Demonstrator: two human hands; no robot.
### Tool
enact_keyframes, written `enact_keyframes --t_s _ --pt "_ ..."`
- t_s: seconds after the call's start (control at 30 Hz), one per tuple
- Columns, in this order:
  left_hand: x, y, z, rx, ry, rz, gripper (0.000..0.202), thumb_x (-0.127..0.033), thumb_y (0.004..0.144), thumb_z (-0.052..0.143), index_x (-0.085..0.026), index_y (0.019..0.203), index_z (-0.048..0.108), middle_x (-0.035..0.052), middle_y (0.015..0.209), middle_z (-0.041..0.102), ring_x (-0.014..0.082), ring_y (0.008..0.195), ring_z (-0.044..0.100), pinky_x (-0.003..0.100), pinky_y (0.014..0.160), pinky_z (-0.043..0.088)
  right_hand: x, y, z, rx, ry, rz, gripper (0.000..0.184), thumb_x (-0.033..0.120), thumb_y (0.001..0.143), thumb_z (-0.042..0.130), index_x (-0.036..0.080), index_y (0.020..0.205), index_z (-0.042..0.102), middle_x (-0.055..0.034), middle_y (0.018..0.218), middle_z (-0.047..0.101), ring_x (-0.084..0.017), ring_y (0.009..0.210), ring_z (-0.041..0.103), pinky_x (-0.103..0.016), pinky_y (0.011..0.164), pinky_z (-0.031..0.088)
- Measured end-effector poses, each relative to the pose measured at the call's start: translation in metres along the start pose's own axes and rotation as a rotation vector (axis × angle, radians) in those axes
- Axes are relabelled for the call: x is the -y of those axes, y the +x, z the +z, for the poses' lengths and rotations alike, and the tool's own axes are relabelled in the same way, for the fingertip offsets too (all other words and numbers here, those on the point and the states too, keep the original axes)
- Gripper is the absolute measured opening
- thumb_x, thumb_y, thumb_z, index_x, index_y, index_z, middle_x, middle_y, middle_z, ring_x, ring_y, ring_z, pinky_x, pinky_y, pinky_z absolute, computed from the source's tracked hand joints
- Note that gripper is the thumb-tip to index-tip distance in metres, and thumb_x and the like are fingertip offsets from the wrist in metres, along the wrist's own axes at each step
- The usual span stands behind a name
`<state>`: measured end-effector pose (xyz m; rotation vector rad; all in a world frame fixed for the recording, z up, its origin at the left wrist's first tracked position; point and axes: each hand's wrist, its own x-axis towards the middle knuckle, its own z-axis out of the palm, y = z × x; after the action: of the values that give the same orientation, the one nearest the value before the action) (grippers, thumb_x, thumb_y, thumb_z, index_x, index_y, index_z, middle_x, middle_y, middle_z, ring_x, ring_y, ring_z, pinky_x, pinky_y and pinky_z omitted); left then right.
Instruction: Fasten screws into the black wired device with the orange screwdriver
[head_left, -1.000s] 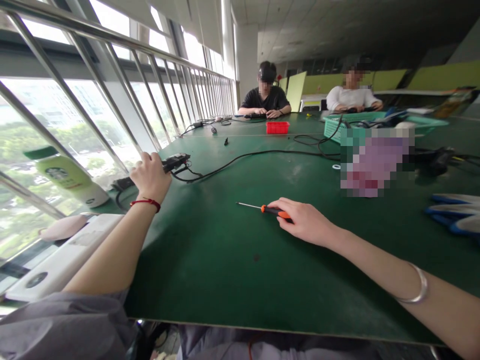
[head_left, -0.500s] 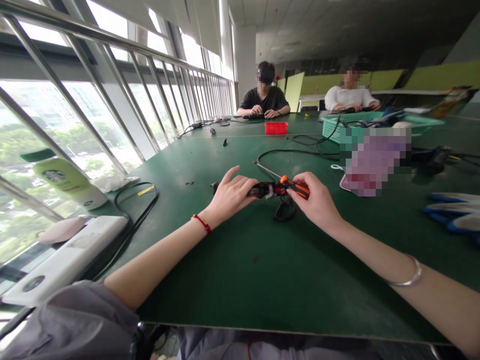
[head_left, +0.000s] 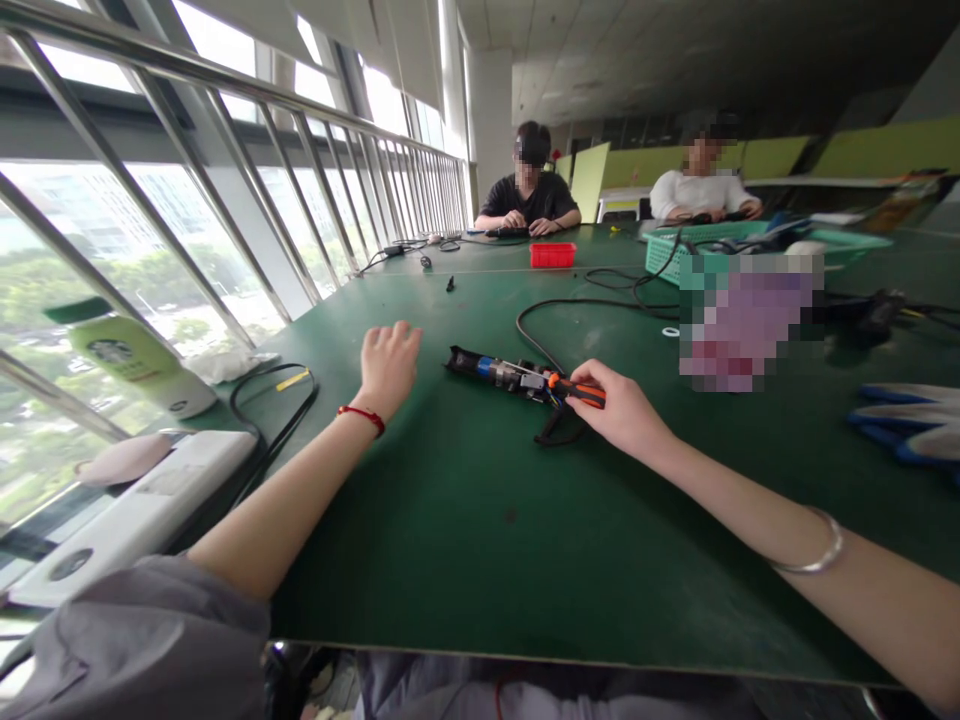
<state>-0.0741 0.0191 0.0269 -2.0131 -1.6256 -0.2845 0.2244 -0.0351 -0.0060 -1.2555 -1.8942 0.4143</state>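
In the head view my right hand (head_left: 619, 405) is closed round a screwdriver (head_left: 585, 393) with an orange and black handle. Its thin shaft points left across an opened handheld electric device (head_left: 499, 373). That device is long and black, with a blue band, a metal section and bare inner parts, and it lies on the green table. A black cord runs from it. To its left, apart from it, my left hand (head_left: 390, 362) rests low at the tabletop with curled fingers. Its fingertips are hidden, so whatever they pinch does not show.
Beyond the device stand a red basket (head_left: 553, 256) and a green basket (head_left: 667, 258) of parts and cables. A blurred purple item (head_left: 750, 330) and gloves (head_left: 911, 420) lie to the right. At left are a bottle (head_left: 131, 360) and a white box (head_left: 142, 510). Two people sit opposite.
My left hand has let go of the device and moved left, covering the spot where small dark bits lay. The screwdriver has swung lower, its shaft now over the device.
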Motion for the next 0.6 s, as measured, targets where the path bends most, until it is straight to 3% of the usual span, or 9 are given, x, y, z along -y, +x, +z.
enact_keyframes --t_s 0.1,0.23,0.4,0.6 --pt "0.039 -0.003 0.006 0.197 0.017 -0.204 0.045 -0.014 0.082 0.033 -0.016 0.120 0.057 0.0161 0.114 0.058 0.0321 0.100 0.057 0.043 0.080 0.044 0.000 0.000 0.000 0.027 -0.014 -0.015 0.011 0.020 0.071 0.056 0.021 0.081 0.051 -0.0025 0.085 0.061 -0.018 0.078 0.060 -0.033 0.074 0.046" --pt "0.058 -0.006 0.014 0.330 -0.067 -0.206 0.046 -0.017 0.083 0.032 -0.018 0.121 0.058 0.0144 0.117 0.058 0.0296 0.103 0.056 0.037 0.075 0.047 0.000 -0.001 -0.001 0.050 -0.028 -0.026 0.011 0.019 0.071 0.056 0.021 0.082 0.052 -0.0031 0.088 0.061 -0.018 0.080 0.060 -0.033 0.076 0.046" --pt "0.047 -0.001 0.016 0.327 0.003 -0.119 0.041 -0.013 0.081 0.032 -0.018 0.102 0.067 0.0138 0.105 0.061 0.0260 0.097 0.059 0.032 0.071 0.048 0.000 -0.001 -0.002 0.080 -0.044 -0.040 0.011 0.018 0.072 0.056 0.021 0.082 0.053 -0.0028 0.089 0.059 -0.018 0.079 0.059 -0.032 0.075 0.046" --pt "0.048 0.000 0.024 0.177 -0.025 -0.102 0.041 -0.017 0.082 0.035 -0.019 0.107 0.067 0.0105 0.104 0.060 0.0240 0.093 0.059 0.031 0.071 0.048 -0.002 0.000 -0.001 0.088 -0.057 -0.044 0.010 0.018 0.072 0.057 0.021 0.080 0.053 -0.0026 0.089 0.057 -0.017 0.079 0.058 -0.032 0.075 0.047"
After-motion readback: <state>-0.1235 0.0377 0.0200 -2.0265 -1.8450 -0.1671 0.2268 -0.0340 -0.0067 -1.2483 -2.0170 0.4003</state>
